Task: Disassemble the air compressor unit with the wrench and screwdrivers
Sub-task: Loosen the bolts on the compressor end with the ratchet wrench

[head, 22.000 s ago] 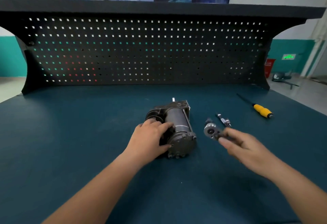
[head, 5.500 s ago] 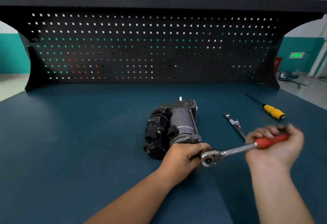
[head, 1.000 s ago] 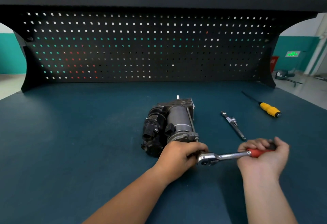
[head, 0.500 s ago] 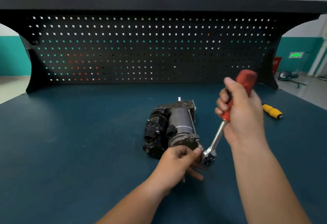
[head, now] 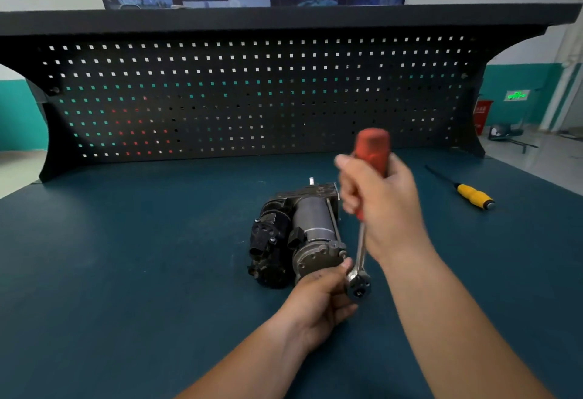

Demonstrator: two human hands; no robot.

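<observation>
The compressor (head: 303,234) at the table's (head: 142,272) middle looks heavy and rigid, likely to stay put; the right hand (head: 383,209) clamps the wrench (head: 361,248) high on its handle for leverage, while the left hand (head: 318,302) curls its fingers round the head.

The right hand (head: 383,206) grips the ratchet wrench (head: 362,250) upright beside the air compressor (head: 299,234); the left hand (head: 318,301) touches its head. A yellow screwdriver (head: 473,196) lies far right on the table (head: 126,256).

Red-handled silver wrench (head: 362,234), yellow-handled screwdriver (head: 473,195), dark grey compressor (head: 299,234), teal table (head: 126,256), black square-holed pegboard (head: 252,99)

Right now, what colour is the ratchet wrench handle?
The ratchet wrench handle is red, gripped by the right hand; head view.
</observation>
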